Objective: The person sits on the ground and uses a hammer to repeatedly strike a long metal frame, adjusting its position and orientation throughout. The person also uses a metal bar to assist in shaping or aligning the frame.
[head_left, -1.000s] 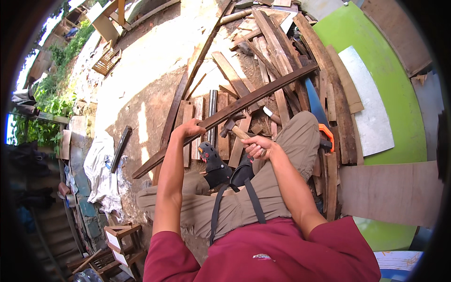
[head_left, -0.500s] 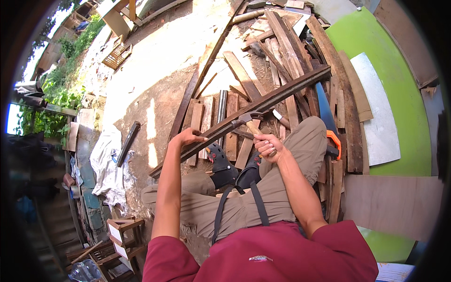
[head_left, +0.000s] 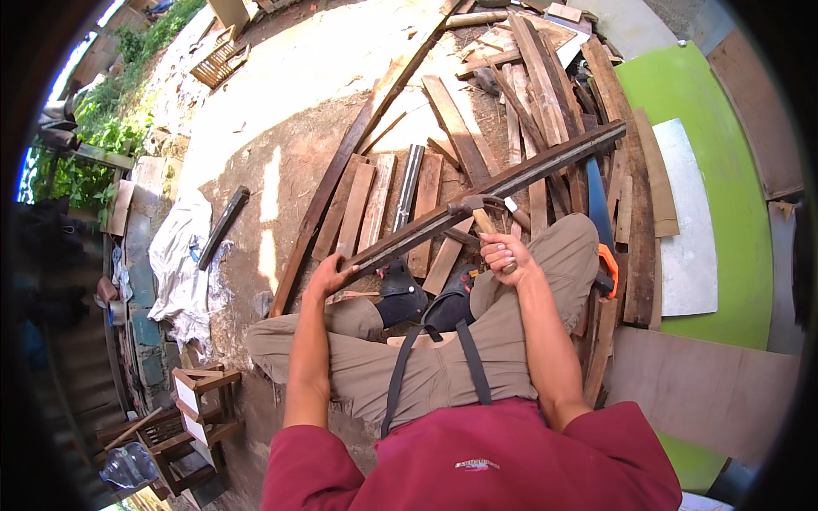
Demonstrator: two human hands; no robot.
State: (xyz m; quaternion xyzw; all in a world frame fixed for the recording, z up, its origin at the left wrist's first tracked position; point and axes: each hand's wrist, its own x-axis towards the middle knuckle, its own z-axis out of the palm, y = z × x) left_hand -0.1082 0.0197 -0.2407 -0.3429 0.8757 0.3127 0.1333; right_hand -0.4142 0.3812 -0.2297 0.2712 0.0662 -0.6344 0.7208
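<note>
A long dark wooden beam (head_left: 532,170) with a pale strip along its side slants across in front of my knees, from lower left up to the right. Near its lower left end my left hand (head_left: 331,276) is closed round the wood. My right hand (head_left: 506,257) grips a claw hammer (head_left: 484,221) by its light wooden handle. The hammer's metal head lies against the beam, around the middle of its length. Beyond the hammer, a white-and-brown handle (head_left: 515,211) of some tool shows among the planks.
Loose planks (head_left: 375,200) and a large wood pile (head_left: 545,85) lie ahead and to the right. A handsaw (head_left: 607,260) with an orange handle rests by my right knee. Green sheet (head_left: 724,153) is at the right; white cloth (head_left: 183,264) and a wooden frame stool (head_left: 200,417) are at the left.
My left hand has moved down and now wraps round the beam, where its fingers lay along the top before. The beam and hammer have shifted slightly to the right in the picture.
</note>
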